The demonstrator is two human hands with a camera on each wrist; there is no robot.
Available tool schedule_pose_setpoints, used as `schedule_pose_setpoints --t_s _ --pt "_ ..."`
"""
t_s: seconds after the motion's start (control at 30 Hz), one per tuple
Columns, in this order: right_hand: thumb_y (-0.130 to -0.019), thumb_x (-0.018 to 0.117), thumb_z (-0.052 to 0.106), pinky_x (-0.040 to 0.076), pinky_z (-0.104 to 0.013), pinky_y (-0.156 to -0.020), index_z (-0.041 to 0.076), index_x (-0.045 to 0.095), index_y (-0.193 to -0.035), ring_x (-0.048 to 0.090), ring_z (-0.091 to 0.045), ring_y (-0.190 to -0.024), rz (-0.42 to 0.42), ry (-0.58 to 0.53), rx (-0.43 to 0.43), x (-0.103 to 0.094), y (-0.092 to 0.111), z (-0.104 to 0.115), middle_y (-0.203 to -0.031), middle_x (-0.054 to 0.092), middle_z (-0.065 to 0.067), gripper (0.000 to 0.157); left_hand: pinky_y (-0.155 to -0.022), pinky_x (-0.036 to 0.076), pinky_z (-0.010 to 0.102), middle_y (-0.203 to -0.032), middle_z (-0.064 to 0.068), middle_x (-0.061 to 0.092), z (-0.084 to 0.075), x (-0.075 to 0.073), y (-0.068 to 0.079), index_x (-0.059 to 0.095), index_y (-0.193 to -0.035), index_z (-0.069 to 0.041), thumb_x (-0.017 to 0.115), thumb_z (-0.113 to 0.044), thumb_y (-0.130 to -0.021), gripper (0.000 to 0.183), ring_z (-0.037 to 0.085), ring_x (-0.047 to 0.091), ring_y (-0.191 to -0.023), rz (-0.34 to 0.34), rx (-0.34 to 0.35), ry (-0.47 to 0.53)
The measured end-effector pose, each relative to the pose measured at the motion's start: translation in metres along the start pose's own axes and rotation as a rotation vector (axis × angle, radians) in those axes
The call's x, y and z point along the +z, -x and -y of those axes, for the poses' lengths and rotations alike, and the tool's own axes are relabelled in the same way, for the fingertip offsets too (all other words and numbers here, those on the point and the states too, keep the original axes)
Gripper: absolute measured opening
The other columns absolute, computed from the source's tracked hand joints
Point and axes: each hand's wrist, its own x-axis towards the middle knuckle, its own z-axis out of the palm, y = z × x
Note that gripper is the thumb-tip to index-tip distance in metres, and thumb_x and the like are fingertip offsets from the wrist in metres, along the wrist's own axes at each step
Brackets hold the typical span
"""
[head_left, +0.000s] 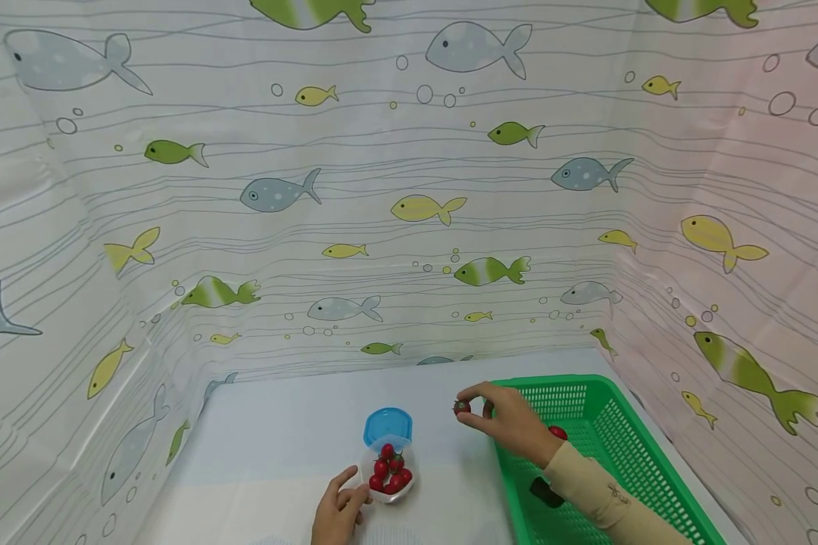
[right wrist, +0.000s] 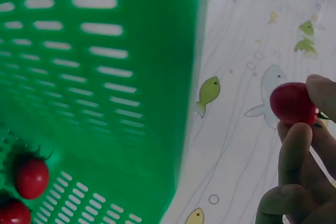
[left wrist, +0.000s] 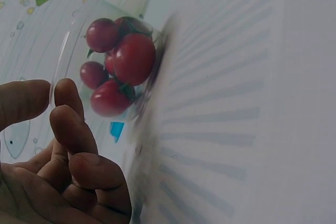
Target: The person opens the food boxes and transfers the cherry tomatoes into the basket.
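My left hand (head_left: 339, 507) pinches the rim of a small clear plastic container (head_left: 397, 497) between thumb and fingertips. Several red cherry tomatoes (left wrist: 135, 59), some with green stems, lie piled inside it. Higher up and to the right, over the near left corner of a green basket (head_left: 610, 386), my right hand (head_left: 511, 420) pinches a single cherry tomato (right wrist: 293, 103) between thumb and fingers. That tomato is clear of the basket wall in the right wrist view. More cherry tomatoes (right wrist: 31, 178) lie on the basket's floor, partly hidden from the head view by my right forearm.
A blue plastic lid (head_left: 387, 428) lies just behind the container on the white table (head_left: 279, 424). Slotted, upright walls surround the basket at the right. Under my right forearm a dark object (head_left: 547, 492) shows. Fish-patterned sheets (head_left: 382, 227) enclose the table at the back and sides.
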Motion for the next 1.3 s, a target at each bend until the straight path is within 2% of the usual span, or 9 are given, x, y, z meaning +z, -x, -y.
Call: schedule_pose_setpoints --t_s 0.2,0.43,0.87,1.3 --pt "-0.091 0.077 0.034 0.046 -0.028 -0.047 0.025 0.072 -0.116 0.056 -0.011 -0.066 -0.036 -0.057 0.071 -0.015 0.008 -0.013 -0.1 0.067 0.015 0.027 -0.059 0.043 0.028 -0.085 0.002 0.071 -0.001 0.001 0.0 0.042 -0.145 0.007 0.066 -0.033 -0.099 0.066 0.017 0.055 -0.068 -0.004 -0.001 0.008" --pt "-0.091 0.078 0.032 0.046 -0.027 -0.057 0.022 0.073 -0.116 0.057 -0.007 -0.069 -0.106 0.018 0.037 -0.031 0.016 -0.033 -0.099 0.068 0.015 0.027 -0.058 0.043 0.028 -0.085 0.001 0.071 -0.001 0.001 -0.001 0.042 -0.145 0.007 0.066 -0.033 -0.099 0.065 0.018 0.055 -0.067 -0.007 0.005 0.004" --pt "-0.091 0.078 0.038 0.042 -0.028 -0.048 0.022 0.072 -0.117 0.054 -0.007 -0.064 -0.143 0.155 0.181 -0.056 0.034 -0.068 -0.1 0.069 0.011 0.031 -0.059 0.044 0.028 -0.085 0.002 0.071 0.001 0.002 -0.002 0.042 -0.145 0.007 0.065 -0.031 -0.1 0.064 0.018 0.055 -0.068 -0.008 -0.005 -0.002" --pt "-0.09 0.08 0.029 0.044 -0.028 -0.053 0.015 0.073 -0.115 0.054 -0.008 -0.065 -0.158 0.227 0.232 -0.074 0.051 -0.093 -0.103 0.07 0.003 0.03 -0.059 0.043 0.028 -0.085 0.001 0.071 -0.001 0.002 -0.001 0.041 -0.146 0.007 0.065 -0.032 -0.1 0.064 0.018 0.055 -0.069 -0.015 -0.013 -0.005"
